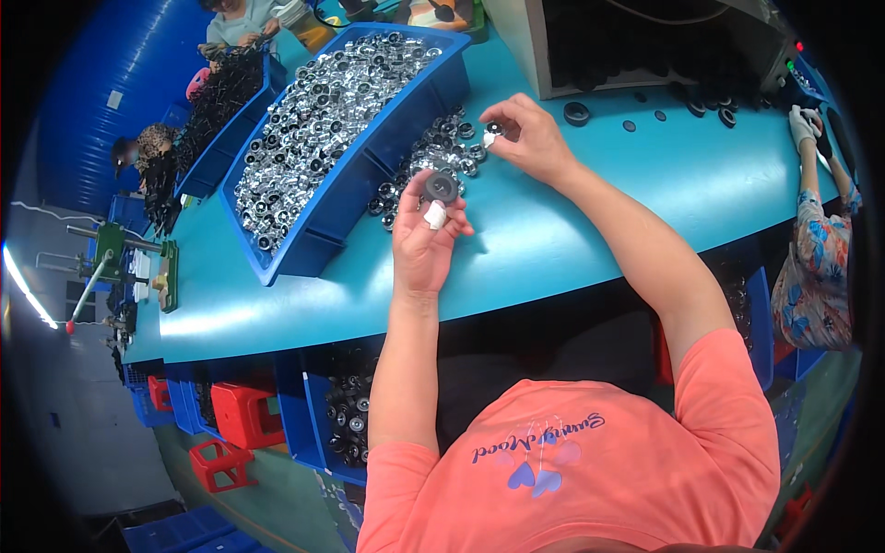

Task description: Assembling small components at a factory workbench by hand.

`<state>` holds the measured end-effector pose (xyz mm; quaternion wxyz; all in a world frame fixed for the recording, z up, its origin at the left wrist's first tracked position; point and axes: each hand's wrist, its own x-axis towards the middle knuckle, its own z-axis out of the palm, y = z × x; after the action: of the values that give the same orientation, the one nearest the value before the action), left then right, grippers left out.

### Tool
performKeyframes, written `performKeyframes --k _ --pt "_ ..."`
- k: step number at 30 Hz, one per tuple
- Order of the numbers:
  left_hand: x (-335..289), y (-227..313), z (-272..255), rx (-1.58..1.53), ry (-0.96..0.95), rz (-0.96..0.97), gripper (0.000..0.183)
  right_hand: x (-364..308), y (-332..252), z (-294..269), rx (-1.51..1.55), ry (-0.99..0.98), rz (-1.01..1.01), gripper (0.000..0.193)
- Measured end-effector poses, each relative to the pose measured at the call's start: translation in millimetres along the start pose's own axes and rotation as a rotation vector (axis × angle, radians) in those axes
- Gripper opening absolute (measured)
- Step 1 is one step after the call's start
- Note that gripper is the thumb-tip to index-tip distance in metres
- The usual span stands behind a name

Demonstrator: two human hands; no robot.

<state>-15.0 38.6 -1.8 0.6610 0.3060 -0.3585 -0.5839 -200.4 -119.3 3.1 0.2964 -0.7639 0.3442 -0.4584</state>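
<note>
My left hand (pixel 422 247) is closed round a black round wheel-like piece (pixel 442 188), its flat face turned up. White tape wraps the thumb. Just right of it and farther off, my right hand (pixel 536 146) pinches a small silver part with a dark centre (pixel 495 128) between thumb and fingertips; that thumb carries white tape too. Beneath and behind both hands lies a loose pile of similar shiny silver parts (pixel 468 158) on the teal tabletop (pixel 535 263). A long blue bin (pixel 355 189), heaped with more of these parts, stands left of my left hand.
Black rings (pixel 576 113) lie on the table before a large box-shaped machine (pixel 636 55) at far right. Another blue bin (pixel 221 138) holds dark strips. A gloved co-worker (pixel 816 249) is at the right edge, another person (pixel 241 23) far left. Red stools (pixel 244 415) stand below left.
</note>
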Motion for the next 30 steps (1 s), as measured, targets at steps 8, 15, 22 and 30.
performKeyframes --k 8,15,22,30 --pt "-3 0 4 0.048 0.111 0.074 0.041 -4 -23 -6 0.217 -0.098 -0.102 0.023" --pt "-2 -10 27 0.696 0.212 0.353 0.059 -9 -37 -12 0.425 -0.430 0.065 0.029" --pt "-3 -9 22 0.668 0.217 0.325 0.055 -16 -37 -6 0.475 -0.602 0.109 0.036" --pt "-2 -9 22 0.620 0.151 0.291 0.058 -16 -27 -3 0.443 -0.595 0.071 0.038"
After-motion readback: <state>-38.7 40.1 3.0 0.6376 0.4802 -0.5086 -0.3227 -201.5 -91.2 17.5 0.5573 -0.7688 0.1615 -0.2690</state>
